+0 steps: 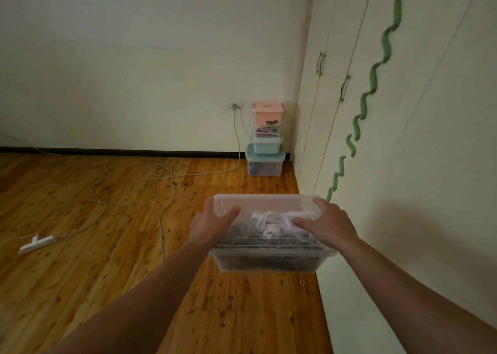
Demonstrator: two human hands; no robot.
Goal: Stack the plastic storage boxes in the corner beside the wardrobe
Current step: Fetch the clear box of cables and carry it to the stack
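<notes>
both forearms reach forward, left hand (212, 223) and right hand (328, 223) each clamped on one short end of the clear box (269, 263), which is held above the floor (107, 246) with its long axis running crosswise. the stack (265, 162) stands straight ahead and well apart, in the corner just beside the wardrobe (376, 111), with a pink box (267, 114) on top. neither hand is nearer; the carry likely goes dead ahead, then up over the pink box.
</notes>
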